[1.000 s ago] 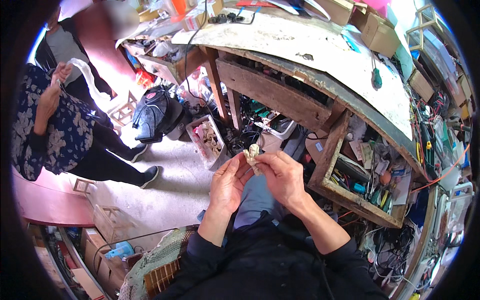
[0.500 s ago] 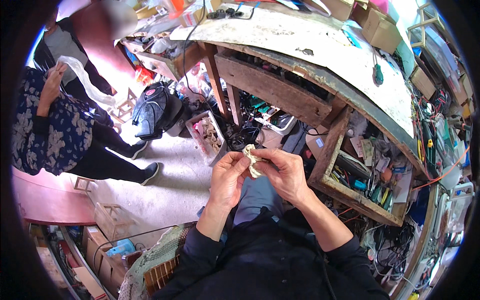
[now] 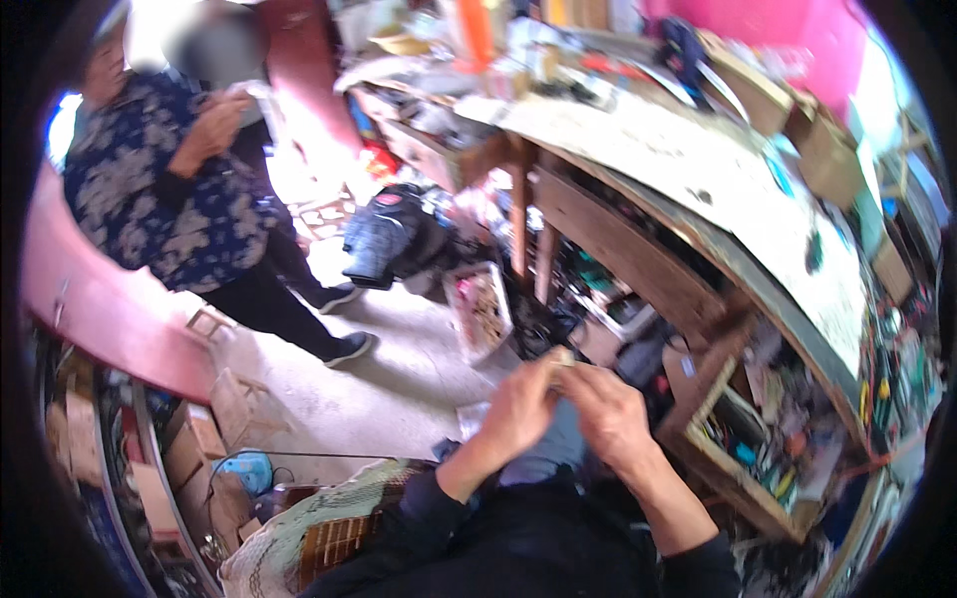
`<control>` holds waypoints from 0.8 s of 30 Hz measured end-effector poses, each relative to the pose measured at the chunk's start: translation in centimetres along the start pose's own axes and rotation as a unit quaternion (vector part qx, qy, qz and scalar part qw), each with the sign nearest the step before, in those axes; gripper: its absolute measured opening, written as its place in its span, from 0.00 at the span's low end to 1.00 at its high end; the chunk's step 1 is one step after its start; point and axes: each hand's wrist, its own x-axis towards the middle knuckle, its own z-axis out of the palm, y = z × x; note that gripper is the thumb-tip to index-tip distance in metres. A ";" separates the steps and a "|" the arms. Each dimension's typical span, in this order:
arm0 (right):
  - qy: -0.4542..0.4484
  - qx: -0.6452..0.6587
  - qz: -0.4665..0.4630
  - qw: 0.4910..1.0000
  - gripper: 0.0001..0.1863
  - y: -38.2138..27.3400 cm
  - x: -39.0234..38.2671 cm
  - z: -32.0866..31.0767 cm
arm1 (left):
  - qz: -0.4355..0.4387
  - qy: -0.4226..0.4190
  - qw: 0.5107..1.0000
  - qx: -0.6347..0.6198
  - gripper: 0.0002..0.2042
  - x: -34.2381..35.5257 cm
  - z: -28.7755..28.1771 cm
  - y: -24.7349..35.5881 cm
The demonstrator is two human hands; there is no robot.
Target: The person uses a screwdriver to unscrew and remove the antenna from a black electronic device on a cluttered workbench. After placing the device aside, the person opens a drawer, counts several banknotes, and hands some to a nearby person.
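Above my lap, my left hand [image 3: 522, 407] and my right hand [image 3: 604, 411] meet at the fingertips. Both are closed in a pinch on a small pale-yellow crumpled piece [image 3: 563, 357], cloth-like in look. Most of it is hidden by my fingers, and the picture is smeared by motion. Below the hands are my blue-grey trouser leg [image 3: 543, 448] and dark sleeves. To the right of my right hand stands an open wooden drawer [image 3: 688, 431] full of hand tools and small parts.
A worktable with a white top [image 3: 638, 149] runs across the back right. On the left a person in a navy floral top [image 3: 169, 189] stands with raised hands; another person is behind. A black backpack [image 3: 384, 234], a bin of scraps [image 3: 461, 319] and a wooden stool [image 3: 244, 404] stand on the floor.
My view has swung left and up, so the surroundings sit further right and lower. My hands have drawn closer together, covering more of the pale piece. The other person's raised hands have moved.
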 end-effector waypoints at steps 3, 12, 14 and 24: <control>0.074 0.085 0.137 0.984 0.17 1.7 0.0 0.3 | -0.095 -0.059 0.953 -0.282 0.26 0.2 -0.2 1.6; 0.087 0.186 0.225 0.952 0.09 0.5 0.3 1.2 | -0.116 -0.053 0.877 -0.463 0.22 1.1 1.7 -0.4; 0.062 0.217 0.253 0.941 0.09 0.3 0.5 0.9 | -0.128 -0.043 0.857 -0.497 0.19 0.9 2.1 -0.5; 0.025 0.208 0.227 0.951 0.12 -0.9 0.4 0.8 | -0.251 0.102 0.792 -0.548 0.09 2.2 3.4 -2.0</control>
